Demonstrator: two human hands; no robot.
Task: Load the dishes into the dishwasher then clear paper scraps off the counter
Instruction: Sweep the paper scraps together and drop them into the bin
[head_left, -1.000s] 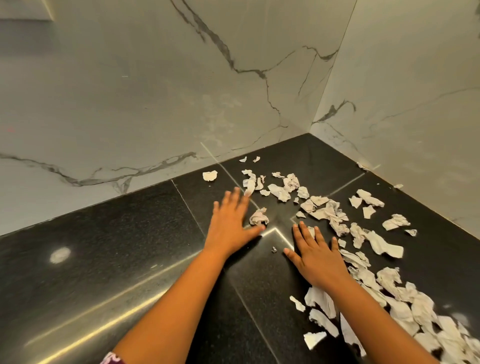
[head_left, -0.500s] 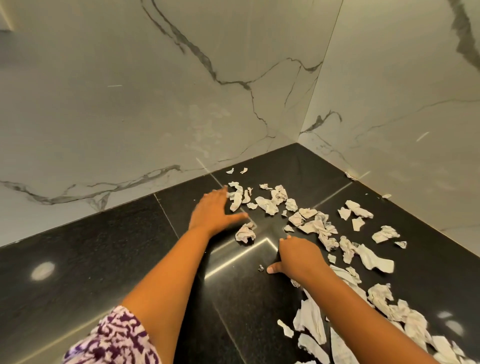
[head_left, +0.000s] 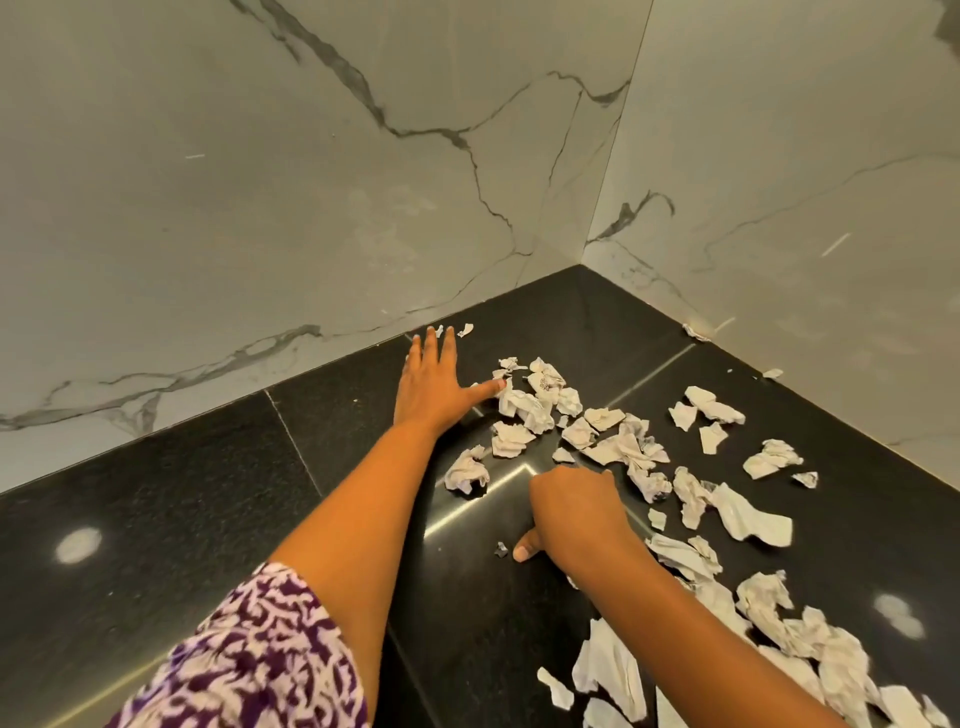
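the black polished counter (head_left: 156, 519) runs into a corner at the upper right of centre, where two white marble walls (head_left: 260, 208) with grey veins meet. torn and crumpled paper scraps (head_left: 524, 408) lie scattered over the counter from the middle of the frame down to the lower right edge, thickest in a band along the right; a few small bits (head_left: 465, 330) sit close to the foot of the wall in the upper middle, and a couple more lie along the right wall. the left hand (head_left: 431, 384) lies flat on the counter in the upper middle, released, its fingers straight and pointing toward the wall, and its thumb is spread to the right, with the tip touching the near edge of the scrap pile. the right hand (head_left: 571, 514) sits just right of centre with its back to the camera and its fingers curled under; the thumb points down and left with its tip on the counter. whether those curled fingers hold any paper cannot be told, as the palm is hidden. one crumpled wad (head_left: 467, 470) lies between the two forearms, apart from both hands, and a tiny dark crumb (head_left: 500, 549) rests just beside the right thumb. a purple and white patterned sleeve (head_left: 249, 665) covers the left upper arm at the bottom left of the frame.
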